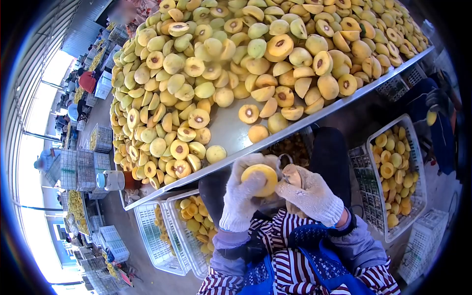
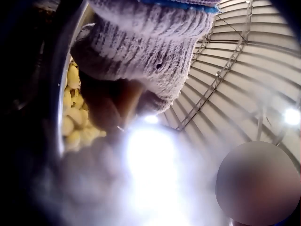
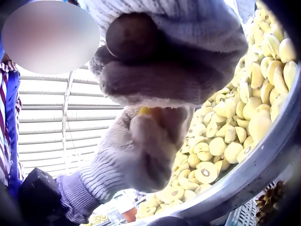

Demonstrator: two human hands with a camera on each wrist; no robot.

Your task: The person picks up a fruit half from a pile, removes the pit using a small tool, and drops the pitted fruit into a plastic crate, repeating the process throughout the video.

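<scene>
Gloved, the left hand (image 1: 244, 196) is cupping a yellow peach half (image 1: 260, 178) just below the near edge of the table (image 1: 231, 130), fingers curling round it. Beside it, the right hand (image 1: 309, 194) is gripping a wooden-handled tool (image 1: 292, 173) against the fruit. Only the head view is showing both together; the right wrist view is showing the handle's round butt (image 3: 132, 36) inside the fist.

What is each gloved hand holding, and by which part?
The left hand cups a yellow peach half round its rim, fingers curled about it. The right hand grips a wooden-handled pitting tool by its handle, the tip at the fruit.
</scene>
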